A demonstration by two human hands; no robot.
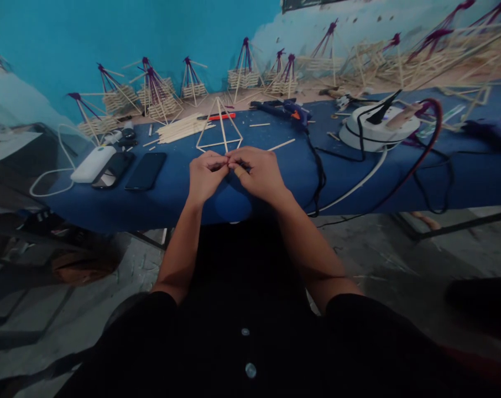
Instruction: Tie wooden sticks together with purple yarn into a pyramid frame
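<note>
Both hands meet at the near corner of a pyramid-shaped frame made of thin wooden sticks, which stands on the blue table. My left hand pinches at the foot of its front stick, thumb and fingers pressed together. My right hand closes in from the other side, its fingertips touching those of the left. The exact spot between the fingertips is hidden. Behind the frame lie an orange-red cutter and a bundle of loose wooden sticks.
A blue glue gun with a black cord lies right of the frame. Further right sits a white power strip with cables. On the left are a dark phone and a white power bank. Several stick models line the wall.
</note>
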